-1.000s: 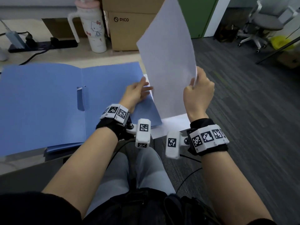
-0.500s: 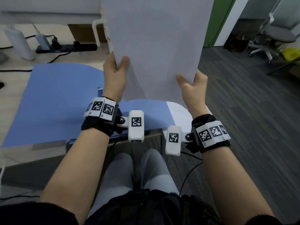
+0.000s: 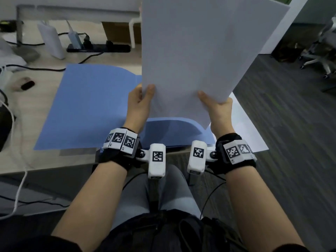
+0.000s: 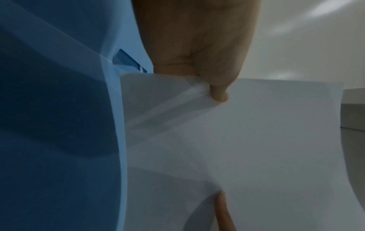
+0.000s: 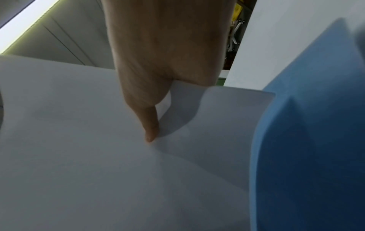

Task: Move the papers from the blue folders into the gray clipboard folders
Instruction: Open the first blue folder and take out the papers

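A stack of white papers (image 3: pixel 196 57) stands upright in the air above the open blue folder (image 3: pixel 91 106) on the desk. My left hand (image 3: pixel 140 100) pinches its lower left edge, thumb on the near face. My right hand (image 3: pixel 218 110) grips the lower right corner, thumb on the near face. In the left wrist view the left thumb (image 4: pixel 217 87) presses on the papers (image 4: pixel 256 140) beside the blue folder (image 4: pixel 59 125). The right wrist view shows a thumb (image 5: pixel 150 125) on the papers (image 5: pixel 98 156) and the folder (image 5: pixel 316 140) to the right. No gray clipboard folder is in view.
More white paper (image 3: pixel 245 128) lies under the folder's right side and juts past the desk edge. A power strip (image 3: pixel 98 48), white chargers (image 3: pixel 51 40) and cables (image 3: pixel 16 124) sit at the back left. An office chair (image 3: pixel 323 51) stands on the carpet at right.
The left hand left the folder and took the papers' left edge. Both hands now hold the stack upright and squarer to me; the view shifted left.
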